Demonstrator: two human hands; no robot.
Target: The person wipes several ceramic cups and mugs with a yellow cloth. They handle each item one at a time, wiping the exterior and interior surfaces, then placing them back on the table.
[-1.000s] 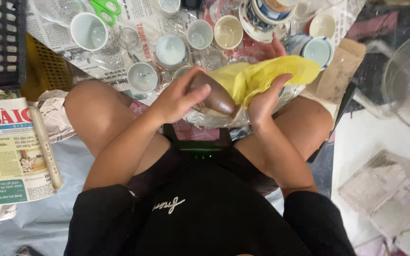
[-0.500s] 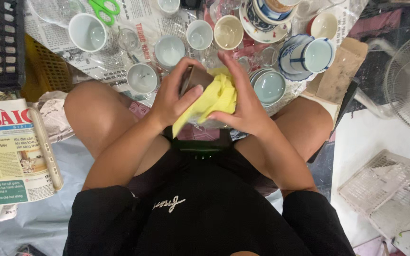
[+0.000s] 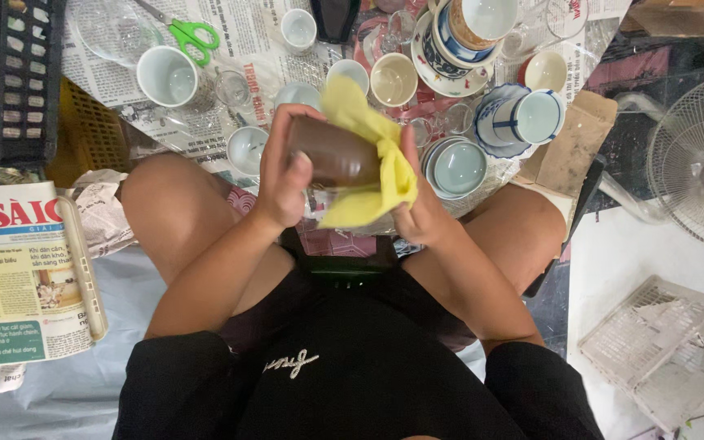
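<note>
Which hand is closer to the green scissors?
The left hand. It grips the brown cup, below and right of the green scissors lying on the newspaper. The right hand holds the yellow cloth on the cup's far side, farther from the scissors.

brown cup (image 3: 332,152) half under yellow cloth (image 3: 376,155)

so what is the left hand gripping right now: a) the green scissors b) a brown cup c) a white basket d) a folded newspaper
b: the left hand wraps around a brown cup, while the right hand presses a yellow cloth against it.
</note>
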